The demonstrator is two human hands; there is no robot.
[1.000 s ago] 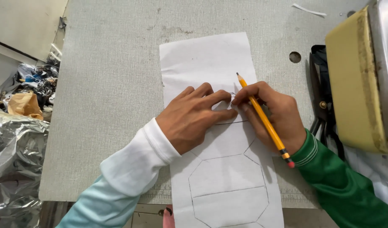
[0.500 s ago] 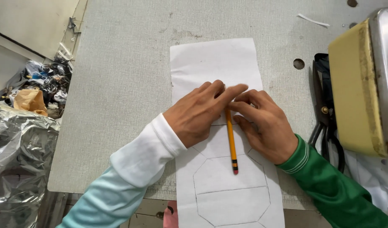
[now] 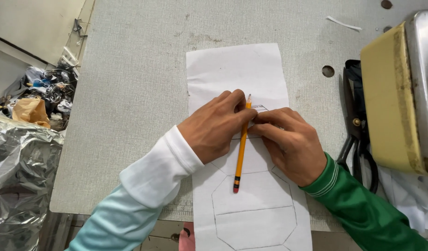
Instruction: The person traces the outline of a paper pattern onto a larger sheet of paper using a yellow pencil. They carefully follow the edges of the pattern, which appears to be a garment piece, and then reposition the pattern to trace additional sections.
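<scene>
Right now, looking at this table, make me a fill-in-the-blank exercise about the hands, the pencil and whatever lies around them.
1. Both hands, left hand and right hand, rest on a white sheet of ____.
2. The pencil lies between the hands with its sharpened tip pointing ____ from the person.
3. The lines drawn on the paper are ____, not curved.
4. The black tool beside the right sleeve is a pair of ____.

Missing words: paper; away; straight; scissors

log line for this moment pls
left hand pressing white paper | right hand beside it, on paper | pencil between hands | scissors at right
</scene>
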